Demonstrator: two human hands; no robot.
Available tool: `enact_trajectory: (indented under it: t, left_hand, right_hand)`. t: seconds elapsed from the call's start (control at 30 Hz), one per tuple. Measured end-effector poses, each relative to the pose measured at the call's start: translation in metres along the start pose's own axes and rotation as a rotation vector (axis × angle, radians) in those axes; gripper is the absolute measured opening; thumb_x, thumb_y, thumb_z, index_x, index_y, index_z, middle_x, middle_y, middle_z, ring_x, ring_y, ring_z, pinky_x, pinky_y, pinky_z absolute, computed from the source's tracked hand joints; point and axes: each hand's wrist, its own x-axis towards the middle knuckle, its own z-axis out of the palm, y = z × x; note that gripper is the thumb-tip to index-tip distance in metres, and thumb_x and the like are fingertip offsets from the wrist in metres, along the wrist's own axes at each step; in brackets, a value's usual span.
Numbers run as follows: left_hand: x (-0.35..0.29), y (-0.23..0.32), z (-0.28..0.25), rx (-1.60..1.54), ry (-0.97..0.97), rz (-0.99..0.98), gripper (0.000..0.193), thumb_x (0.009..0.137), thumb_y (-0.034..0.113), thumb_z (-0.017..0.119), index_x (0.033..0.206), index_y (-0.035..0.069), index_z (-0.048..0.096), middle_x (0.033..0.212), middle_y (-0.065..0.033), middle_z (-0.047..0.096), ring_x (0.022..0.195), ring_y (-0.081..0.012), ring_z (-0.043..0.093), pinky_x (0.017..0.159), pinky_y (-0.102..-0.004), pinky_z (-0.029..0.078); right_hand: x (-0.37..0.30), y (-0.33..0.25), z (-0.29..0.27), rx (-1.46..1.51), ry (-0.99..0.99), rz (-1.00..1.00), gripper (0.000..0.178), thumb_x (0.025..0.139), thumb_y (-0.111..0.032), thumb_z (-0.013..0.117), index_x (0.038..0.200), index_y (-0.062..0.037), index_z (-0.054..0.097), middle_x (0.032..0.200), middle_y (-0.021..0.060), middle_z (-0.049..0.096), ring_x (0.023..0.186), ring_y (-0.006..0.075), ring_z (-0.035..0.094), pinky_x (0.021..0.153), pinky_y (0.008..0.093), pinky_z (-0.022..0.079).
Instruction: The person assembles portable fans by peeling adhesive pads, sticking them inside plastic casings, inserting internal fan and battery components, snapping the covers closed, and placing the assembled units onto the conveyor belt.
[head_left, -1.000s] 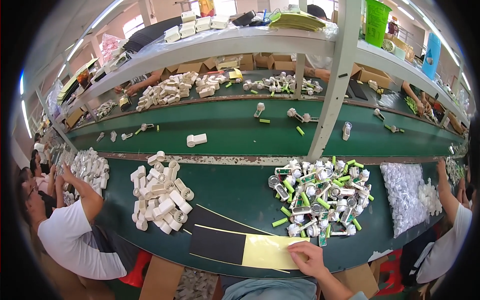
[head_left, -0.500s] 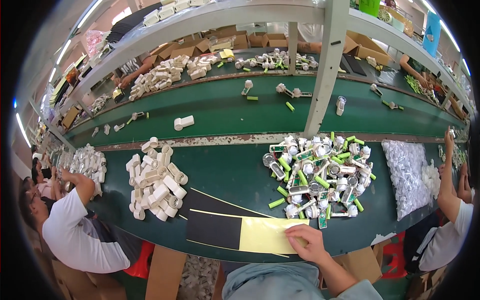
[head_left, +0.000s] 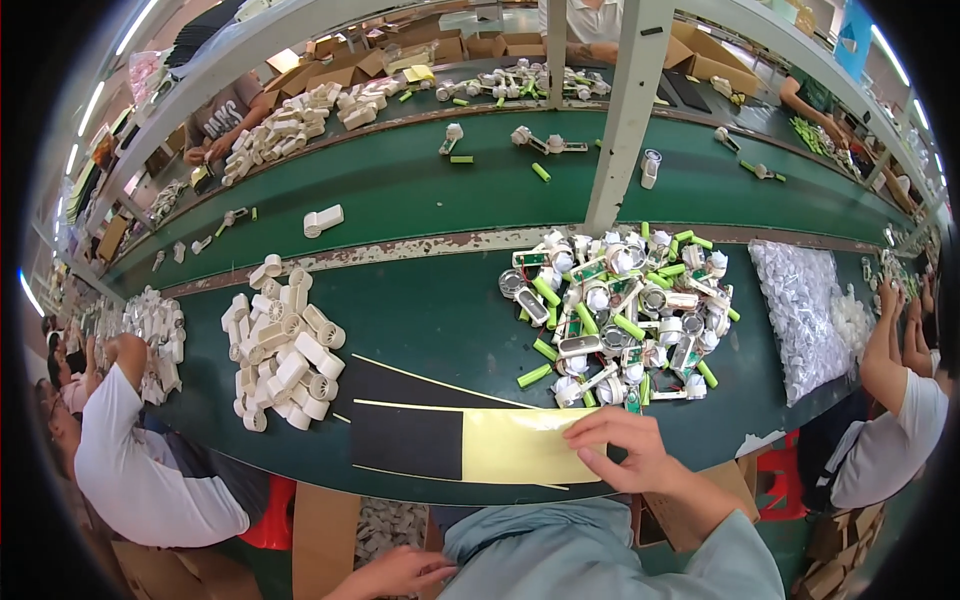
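Note:
On the green bench in front of me lies a black sheet (head_left: 407,440) with a glossy yellow sheet (head_left: 515,450) covering its right part. My right hand (head_left: 628,450) rests over the right end of the yellow sheet, fingertips touching it and a small gap between thumb and forefinger; it grips nothing I can see. Low in the picture, my left hand (head_left: 402,573) hovers near my lap over an open box, empty, its fingers loosely stretched. Another black sheet (head_left: 400,385) with a pale edge lies askew behind the first.
White plastic housings (head_left: 285,350) are heaped at left. At right is a pile of small fan assemblies with green cylinders (head_left: 625,320), beside a clear bag of white parts (head_left: 795,315). A green conveyor (head_left: 400,205) and a metal post (head_left: 625,120) stand beyond. Co-workers sit on both sides.
My left hand has come into view at the lower edge. The thumb and forefinger of my right hand have parted slightly over the yellow sheet. The whole view has shifted.

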Motion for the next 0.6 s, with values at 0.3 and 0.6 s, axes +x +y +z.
enact_trajectory:
  t: [0.3, 0.6]
  left_hand:
    - [0.142, 0.105, -0.157, 0.353, 0.997, 0.828, 0.03, 0.082, 0.01, 0.081, 0.109, 0.003, 0.07, 0.108, -0.014, 0.07, 0.1, -0.034, 0.069, 0.085, -0.041, 0.058]
    - [0.133, 0.016, -0.248, 0.738, 1.372, 0.022, 0.068, 0.091, 0.03, 0.077, 0.146, 0.0, 0.049, 0.148, -0.0271, 0.048, 0.142, -0.0489, 0.04, 0.119, -0.0568, 0.033]
  right_hand:
    - [0.131, -0.002, -0.01, -0.279, -0.114, -0.193, 0.016, 0.09, -0.008, 0.073, 0.106, -0.0035, 0.071, 0.108, 0.0159, 0.072, 0.102, 0.0339, 0.071, 0.089, 0.0428, 0.057]
    - [0.329, 0.157, -0.062, -1.015, -0.02, 0.317, 0.034, 0.089, -0.023, 0.07, 0.118, -0.0049, 0.069, 0.13, 0.021, 0.061, 0.117, 0.0423, 0.065, 0.098, 0.0509, 0.056]
